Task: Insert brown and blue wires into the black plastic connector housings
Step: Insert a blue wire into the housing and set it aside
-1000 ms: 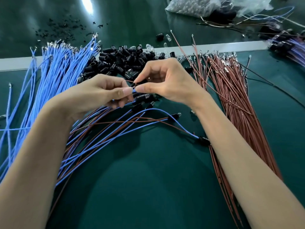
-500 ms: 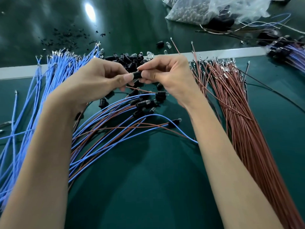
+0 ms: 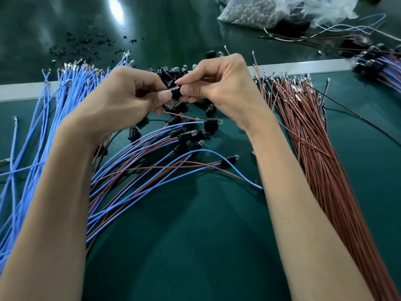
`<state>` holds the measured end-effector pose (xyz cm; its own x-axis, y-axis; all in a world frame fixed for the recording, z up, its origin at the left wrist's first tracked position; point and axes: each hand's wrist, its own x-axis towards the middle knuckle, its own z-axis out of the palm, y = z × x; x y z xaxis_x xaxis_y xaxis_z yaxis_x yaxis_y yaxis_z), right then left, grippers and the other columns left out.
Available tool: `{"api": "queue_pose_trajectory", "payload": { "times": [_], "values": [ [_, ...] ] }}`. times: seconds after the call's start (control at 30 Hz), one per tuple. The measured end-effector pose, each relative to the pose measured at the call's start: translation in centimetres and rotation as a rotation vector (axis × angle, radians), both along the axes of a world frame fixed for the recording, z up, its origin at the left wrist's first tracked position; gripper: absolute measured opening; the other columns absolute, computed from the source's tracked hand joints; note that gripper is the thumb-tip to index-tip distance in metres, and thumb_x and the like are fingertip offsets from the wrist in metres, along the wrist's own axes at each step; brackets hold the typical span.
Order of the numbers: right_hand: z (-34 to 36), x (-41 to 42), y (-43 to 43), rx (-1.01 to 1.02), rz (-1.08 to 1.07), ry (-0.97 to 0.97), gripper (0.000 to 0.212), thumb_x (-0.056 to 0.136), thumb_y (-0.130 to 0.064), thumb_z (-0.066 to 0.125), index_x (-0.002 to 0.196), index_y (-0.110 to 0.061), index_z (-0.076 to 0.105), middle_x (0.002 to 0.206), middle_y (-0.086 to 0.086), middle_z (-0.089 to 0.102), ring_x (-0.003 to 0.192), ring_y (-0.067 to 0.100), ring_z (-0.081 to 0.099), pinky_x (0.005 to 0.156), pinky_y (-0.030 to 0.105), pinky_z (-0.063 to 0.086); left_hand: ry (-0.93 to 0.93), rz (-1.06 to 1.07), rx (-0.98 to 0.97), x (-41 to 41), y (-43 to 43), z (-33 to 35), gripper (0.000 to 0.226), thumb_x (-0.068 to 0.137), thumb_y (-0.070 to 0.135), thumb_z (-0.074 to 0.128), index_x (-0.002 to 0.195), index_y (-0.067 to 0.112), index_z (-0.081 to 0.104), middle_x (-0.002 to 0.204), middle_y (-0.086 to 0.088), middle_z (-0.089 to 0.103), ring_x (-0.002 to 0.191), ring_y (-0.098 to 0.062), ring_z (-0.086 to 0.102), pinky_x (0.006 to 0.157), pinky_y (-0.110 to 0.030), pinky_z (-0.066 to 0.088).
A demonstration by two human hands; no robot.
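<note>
Left hand (image 3: 130, 98), right hand (image 3: 219, 88) still pinch black housing (image 3: 175, 91); brown wire (image 3: 184, 116) trails beneath.

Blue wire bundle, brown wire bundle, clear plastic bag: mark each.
Blue wire bundle (image 3: 63, 101): head view, upper strands.
Brown wire bundle (image 3: 303, 131): head view, upper strands.
Clear plastic bag (image 3: 256, 11): head view, left half.

Two bare hands and forearms, nothing worn on them

The left hand (image 3: 121, 98) and right hand (image 3: 221, 88) are bare, and both forearms (image 3: 54, 203) stay uncovered right down to the lower edge of the view. The fingers (image 3: 195, 78) are slim, with short, plain, rounded nails (image 3: 164, 96) and fine creases across the knuckles.
</note>
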<state>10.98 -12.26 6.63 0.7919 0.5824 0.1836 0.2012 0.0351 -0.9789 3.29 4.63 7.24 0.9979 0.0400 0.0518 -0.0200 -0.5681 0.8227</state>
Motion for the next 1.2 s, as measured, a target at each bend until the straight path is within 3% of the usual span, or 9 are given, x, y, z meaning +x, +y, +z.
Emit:
{"api": "queue_pose_trajectory", "payload": {
  "times": [0.13, 0.33, 0.5, 0.67, 0.8, 0.93, 1.03, 1.07, 1.2],
  "values": [
    [0.3, 0.1, 0.5, 0.044, 0.001, 0.015, 0.015, 0.08, 0.007, 0.07, 0.085, -0.008, 0.071, 0.067, -0.003, 0.071, 0.063, 0.009, 0.069, 0.064, 0.016, 0.054, -0.024, -0.005, -0.064, -0.2, 0.2, 0.2, 0.019, 0.092, 0.023, 0.057, 0.078, 0.015, 0.065, 0.054, 0.01, 0.057, 0.058, -0.015, 0.042, 0.047, -0.015, 0.029],
    [-1.0, -0.5, 1.2, 0.148, 0.129, 0.177, 0.015, 0.092, 0.001, 0.055, 0.099, -0.003, 0.068, 0.075, 0.001, 0.071, 0.068, 0.011, 0.068, 0.065, 0.016, 0.052, -0.028, -0.002, -0.1, -0.8, 0.4, 0.8, 0.022, 0.079, 0.039, 0.056, 0.069, 0.02, 0.061, 0.049, 0.009, 0.053, 0.044, -0.001, 0.038, 0.043, -0.009, 0.028],
    [-1.2, 0.0, 0.7, 0.169, 0.193, 0.215, 0.014, 0.089, 0.004, 0.056, 0.089, -0.005, 0.067, 0.072, -0.003, 0.072, 0.066, 0.006, 0.068, 0.065, 0.013, 0.052, -0.028, 0.014, -0.014, -0.8, 0.4, 0.7, 0.019, 0.089, 0.023, 0.063, 0.073, 0.014, 0.065, 0.055, 0.003, 0.058, 0.053, -0.011, 0.045, 0.047, -0.014, 0.032],
    [-0.9, 0.3, -0.3, 0.166, 0.218, 0.191, 0.013, 0.082, 0.004, 0.061, 0.089, -0.005, 0.069, 0.075, -0.001, 0.073, 0.068, 0.008, 0.069, 0.067, 0.013, 0.052, -0.069, 0.0, 0.054, -0.7, -0.1, 1.0, 0.017, 0.09, 0.017, 0.064, 0.073, 0.019, 0.066, 0.06, 0.005, 0.064, 0.051, -0.005, 0.046, 0.048, -0.012, 0.033],
    [-0.8, 0.6, -1.5, 0.08, 0.205, 0.16, 0.017, 0.083, 0.009, 0.062, 0.091, -0.004, 0.068, 0.077, 0.0, 0.072, 0.074, 0.011, 0.069, 0.072, 0.016, 0.053, -0.092, 0.004, 0.084, -0.4, -0.9, 0.9, 0.012, 0.087, 0.025, 0.066, 0.075, 0.025, 0.066, 0.06, 0.005, 0.065, 0.054, -0.005, 0.048, 0.053, -0.019, 0.038],
    [-0.1, 1.1, -3.2, -0.167, 0.207, 0.062, 0.02, 0.078, 0.01, 0.068, 0.088, -0.007, 0.069, 0.078, 0.001, 0.072, 0.078, 0.015, 0.069, 0.077, 0.024, 0.054, -0.029, -0.057, 0.15, -0.6, -0.8, 1.4, 0.011, 0.084, 0.032, 0.065, 0.078, 0.023, 0.069, 0.064, 0.007, 0.067, 0.054, -0.006, 0.055, 0.059, -0.026, 0.048],
    [0.3, 1.2, -4.1, -0.406, 0.233, 0.008, 0.021, 0.075, 0.008, 0.073, 0.085, -0.01, 0.072, 0.074, -0.005, 0.072, 0.073, 0.01, 0.066, 0.072, 0.017, 0.053, 0.074, -0.114, 0.329, -0.8, -0.4, 1.3, 0.015, 0.082, 0.036, 0.066, 0.088, 0.023, 0.07, 0.071, 0.009, 0.067, 0.068, -0.005, 0.06, 0.065, -0.015, 0.045],
    [0.3, 1.2, -4.2, -0.49, 0.254, -0.015, 0.021, 0.075, 0.007, 0.073, 0.086, -0.01, 0.073, 0.071, -0.007, 0.072, 0.071, 0.007, 0.064, 0.069, 0.013, 0.051, 0.106, -0.117, 0.413, -0.7, -0.4, 1.1, 0.022, 0.081, 0.039, 0.065, 0.096, 0.023, 0.07, 0.082, 0.01, 0.067, 0.078, -0.005, 0.06, 0.071, -0.015, 0.044],
    [0.5, 0.9, -3.9, -0.651, 0.25, -0.062, 0.019, 0.075, 0.001, 0.074, 0.082, -0.017, 0.075, 0.065, -0.013, 0.07, 0.063, -0.001, 0.059, 0.059, 0.008, 0.043, 0.277, -0.132, 0.633, -0.3, -1.3, -0.1, 0.058, 0.08, 0.057, 0.058, 0.126, 0.021, 0.058, 0.129, -0.001, 0.052, 0.124, -0.019, 0.041, 0.099, -0.027, 0.029]
  ]
}}
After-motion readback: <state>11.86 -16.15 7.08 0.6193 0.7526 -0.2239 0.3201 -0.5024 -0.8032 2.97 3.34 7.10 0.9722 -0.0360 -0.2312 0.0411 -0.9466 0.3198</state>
